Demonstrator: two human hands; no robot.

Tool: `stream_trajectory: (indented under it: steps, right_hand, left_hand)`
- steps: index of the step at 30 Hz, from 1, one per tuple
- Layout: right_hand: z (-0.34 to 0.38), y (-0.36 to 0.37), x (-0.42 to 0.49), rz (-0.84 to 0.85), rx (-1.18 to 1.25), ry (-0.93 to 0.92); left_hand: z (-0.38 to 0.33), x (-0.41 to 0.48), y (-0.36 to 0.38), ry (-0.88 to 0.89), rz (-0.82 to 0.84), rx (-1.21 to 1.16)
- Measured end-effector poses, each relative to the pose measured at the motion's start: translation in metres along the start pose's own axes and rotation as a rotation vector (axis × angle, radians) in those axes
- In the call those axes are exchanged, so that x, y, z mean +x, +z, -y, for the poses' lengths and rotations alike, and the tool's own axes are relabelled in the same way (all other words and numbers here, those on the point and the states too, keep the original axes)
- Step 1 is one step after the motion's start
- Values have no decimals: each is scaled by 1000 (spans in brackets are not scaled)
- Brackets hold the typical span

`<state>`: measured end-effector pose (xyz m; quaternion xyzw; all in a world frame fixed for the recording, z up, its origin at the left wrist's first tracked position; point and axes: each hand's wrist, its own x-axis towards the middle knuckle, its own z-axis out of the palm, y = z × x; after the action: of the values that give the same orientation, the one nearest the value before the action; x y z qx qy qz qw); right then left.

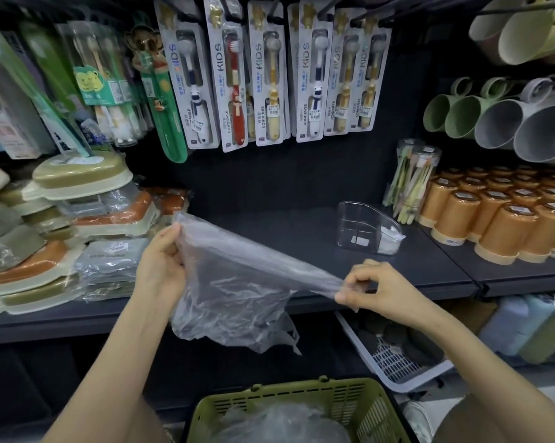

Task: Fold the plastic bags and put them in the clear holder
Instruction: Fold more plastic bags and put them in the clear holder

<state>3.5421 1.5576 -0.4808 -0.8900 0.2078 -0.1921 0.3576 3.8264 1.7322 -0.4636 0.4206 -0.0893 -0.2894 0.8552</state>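
Both hands up, one plastic bag (238, 282) stretched between them. My left hand (161, 266) grips the bag's upper left corner, fingers curled round the bunched film, thumb on top. My right hand (375, 289) pinches the other end of the top edge between thumb and forefinger, other fingers loosely curled above. The edge runs taut from the left grip down to the right pinch. The rest of the bag hangs crumpled below that line, nearer my left hand, sagging past the front lip of the dark shelf (301, 225).

Clear holder (365, 228) stands on the shelf, beyond and just above my right hand, apart from the bag. Something whitish lies in its low front end, can't tell what.

Below, near me, a green basket (301, 398) with more crumpled clear bags (279, 423) inside. A white basket (394, 366) sits on the lower level, under my right forearm.

Around: kids' toothbrush packs (266, 75) hang above, orange cups (493, 219) stacked right of the holder, wrapped soap boxes (78, 177) piled at left.
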Motion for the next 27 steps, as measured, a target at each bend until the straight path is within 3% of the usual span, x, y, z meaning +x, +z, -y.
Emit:
stream_trajectory:
  steps: [6,8,12,16,21,23,27]
  right_hand:
    - [-5,-11,1,-50,-458,-25]
    - [-5,-12,5,-83,-314,32]
    - [-1,-22,10,-172,333,193]
    - [-7,-26,30,-282,476,280]
    - [-21,-13,62,-547,370,267]
    - [-22,-2,64,-500,290,208]
    - [-34,29,60,-106,-58,166]
  left_hand:
    - [5,5,0,20,19,62]
    - [9,7,-1,88,-23,160]
    - [18,7,0,316,-43,460]
    - [30,16,-1,407,-19,611]
    - [64,58,1,427,-226,727]
    - [78,82,1,346,-346,728]
    - [100,129,2,188,-501,792]
